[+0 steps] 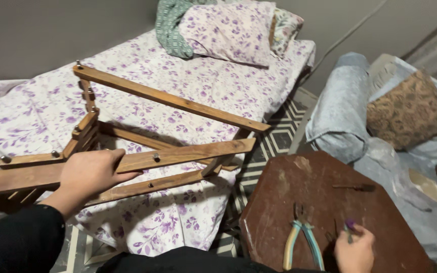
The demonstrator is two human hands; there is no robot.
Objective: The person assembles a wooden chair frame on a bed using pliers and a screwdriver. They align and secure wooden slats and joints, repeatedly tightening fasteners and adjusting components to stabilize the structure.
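While the one wooden frame [142, 146] lies across the bed [188, 81], long axis left to right, I see my left hand [93, 172] clenched around its near bar, my right hand [354, 248] pinching a small tool [349, 228] beside one pair of pliers [303, 240] on the brown table [304, 187].

The wooden frame [142, 151] is warm brown. The bedsheet [178, 81] is white with purple flowers, as is the far pillow [228, 30]. The near right table [324, 202] is dark reddish-brown; the pliers [302, 242] have blue-and-yellow handles. The right cushion [410, 111] is brown, patterned.
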